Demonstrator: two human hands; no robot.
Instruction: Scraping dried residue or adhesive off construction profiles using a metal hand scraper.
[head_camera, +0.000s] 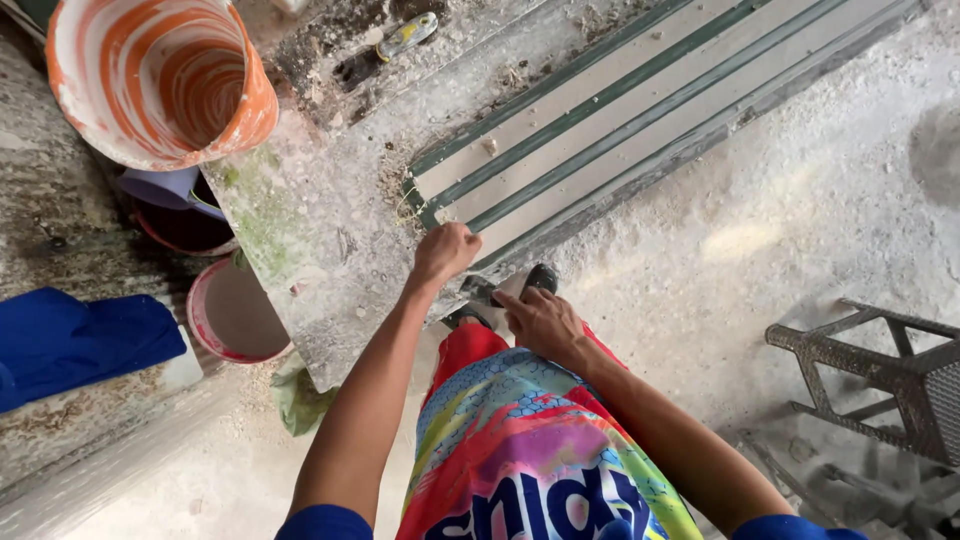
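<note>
1. The left hand (446, 250) is clenched into a fist on the near end of the stack of pale boards (640, 110), which runs away toward 1 o'clock across a dusty concrete slab (320, 230).
2. The right hand (543, 322) sits at 5 o'clock of the left one, closed around a dark power tool (520, 288) just below the stack's end. Only the tool's black top shows.
3. To do this well, I judge that the fist should press the board ends flat so the stack cannot slide or chatter, and the right hand should keep the tool square to the edge, with the knuckles clear of it.
4. Dust lies thick on the slab, so footing and grip deserve care.
5. At 10 o'clock of the hands lies an orange-and-white bucket (160, 80), tipped with its mouth to the camera; below it are a dark red tub (185, 228) and a pink bowl (235, 315). A blue cloth (80, 335) lies at 9 o'clock, and a metal mesh stool (890, 375) at 3 o'clock.
6. Hard to make out: the tool's kind and working end, hidden by the right hand and the colourful garment; whether the boards are tied; and the small yellow-green object (405, 35) at 12 o'clock.
</note>
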